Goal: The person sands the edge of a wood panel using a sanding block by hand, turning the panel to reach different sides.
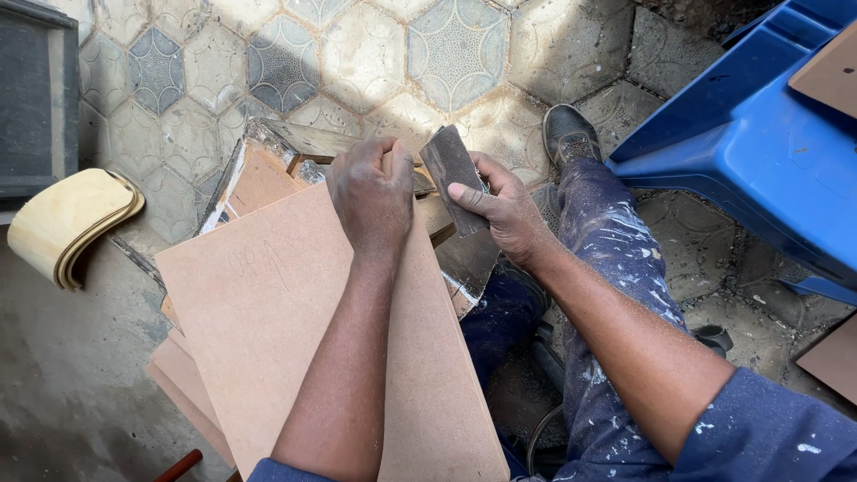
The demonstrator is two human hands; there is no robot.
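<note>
Flat brown fibreboard panel point(295, 330) rests across your lap, steadied at its far edge by your closed left hand point(373, 192); your right hand point(504, 210) pinches a dark folded sandpaper sheet point(451, 174), fingers point(469, 192) wrapped firmly round it, held against that edge.

Hexagonal patterned tiles point(366, 54), worn and dusty, cover the floor in patchy sunlight. A blue plastic chair point(759, 143) stands at the right, a brown board point(830, 71) lying on its seat. Another brown board point(830, 357) rests on the ground below it. At the left, a stack of curved plywood pieces point(71, 219) sits on grey concrete point(62, 375), beside a dark framed panel point(36, 98). A red handle point(178, 466) pokes in at the bottom edge.
</note>
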